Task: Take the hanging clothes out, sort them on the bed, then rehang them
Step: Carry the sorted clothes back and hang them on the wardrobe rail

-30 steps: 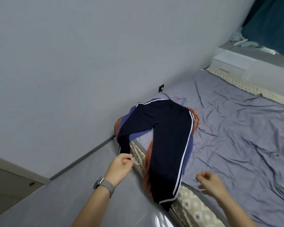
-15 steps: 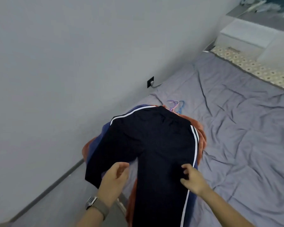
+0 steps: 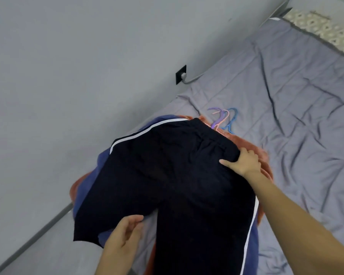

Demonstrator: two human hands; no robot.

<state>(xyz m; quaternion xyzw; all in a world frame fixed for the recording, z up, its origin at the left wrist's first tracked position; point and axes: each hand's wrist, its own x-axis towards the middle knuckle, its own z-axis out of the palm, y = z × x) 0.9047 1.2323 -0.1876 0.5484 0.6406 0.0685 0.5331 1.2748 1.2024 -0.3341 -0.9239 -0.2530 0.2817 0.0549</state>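
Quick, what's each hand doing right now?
Left hand: open, fingers relaxed beside the dark trousers, gripping nothing.
Right hand: gripping the trousers near the waistband.

A plain pale grey wall (image 3: 77, 66) filled the left and upper part of the view. A black wall socket (image 3: 180, 74) sat low on it, with a grey cable (image 3: 194, 78) that ran down to the bed. The bed carried a wrinkled grey-lilac sheet (image 3: 286, 86). At the top right corner a strip of cream patterned mattress (image 3: 322, 30) was visible. The light was soft and even.
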